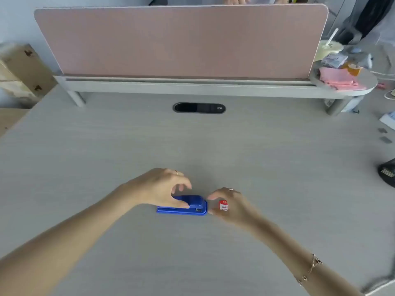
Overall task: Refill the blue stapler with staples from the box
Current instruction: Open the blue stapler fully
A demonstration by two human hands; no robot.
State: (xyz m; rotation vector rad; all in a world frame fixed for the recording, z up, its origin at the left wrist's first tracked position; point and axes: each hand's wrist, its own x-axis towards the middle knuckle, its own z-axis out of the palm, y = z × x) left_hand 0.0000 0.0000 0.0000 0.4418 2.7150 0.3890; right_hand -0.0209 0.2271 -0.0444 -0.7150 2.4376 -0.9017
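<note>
Head view: your left hand (pixel 159 188) is curling loosely over the blue plastic stapler (pixel 193 207) lying toward the grey bench's (pixel 213 146) near edge, thumb touching; your right hand (pixel 230 205) is pinching the small red-and-white staple box (pixel 223 205) just beside it.

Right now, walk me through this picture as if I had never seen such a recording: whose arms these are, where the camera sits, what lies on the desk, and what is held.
There is no machine here. A person wears a single wide-angle camera on the head, looking forward and down, so the two bare arms entering from the bottom are their own. The left hand rests its thumb on the closed blue plastic stapler, which lies flat on the pale grey wood-grain desk. The right hand, just beside the stapler's front end, grips the small red and white staple box. Behind stand a pink fabric divider panel and a dark oval cable slot. A raised grey shelf's right end carries blurred clutter.
</note>
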